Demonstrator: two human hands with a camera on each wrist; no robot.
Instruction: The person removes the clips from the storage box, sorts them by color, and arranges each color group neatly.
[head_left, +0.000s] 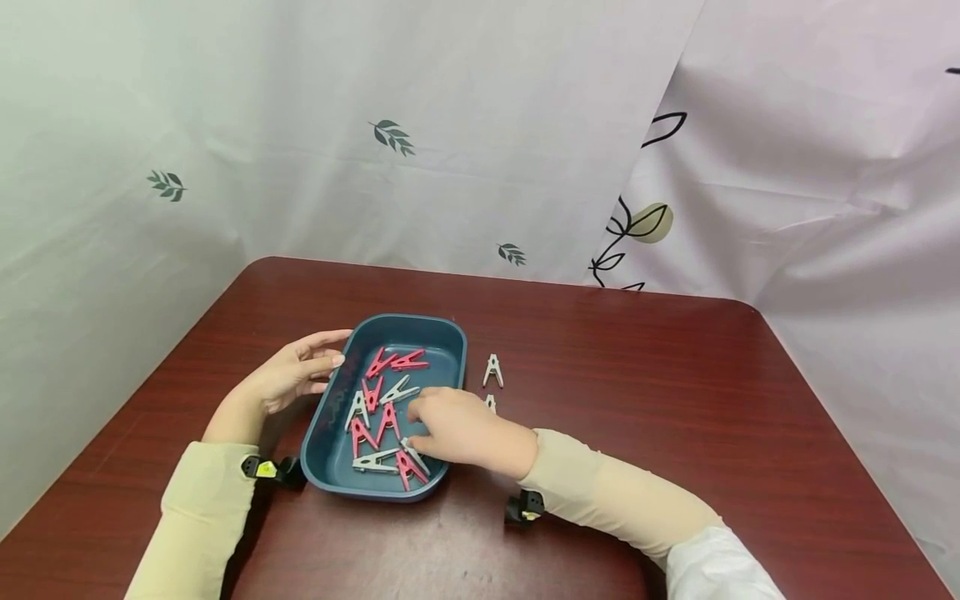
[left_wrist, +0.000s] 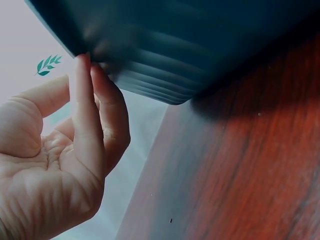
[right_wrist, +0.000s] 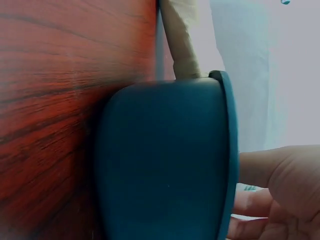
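A blue plastic tray (head_left: 360, 493) holds several pink clothespins (head_left: 388, 422) and several light grey ones (head_left: 376, 462). My left hand (head_left: 292, 375) is at the tray's left side, its fingertips touching the wall just below the rim in the left wrist view. Over the right rim reaches my right hand (head_left: 468, 429), thumb and forefinger spread apart and pointing down into the tray. Nearest its thumb lies a grey clothespin (head_left: 415, 456), beside a pink clothespin (head_left: 410, 472). In the right wrist view the tray wall (right_wrist: 165, 160) hides the right fingertips.
Right of the tray, a grey clothespin (head_left: 492, 372) lies on the dark red-brown table (head_left: 637, 400); another grey clothespin (head_left: 491, 402) is partly hidden behind the right hand. A white leaf-print curtain (head_left: 450, 192) hangs behind the table. Each forearm wears a small black camera (head_left: 522, 507).
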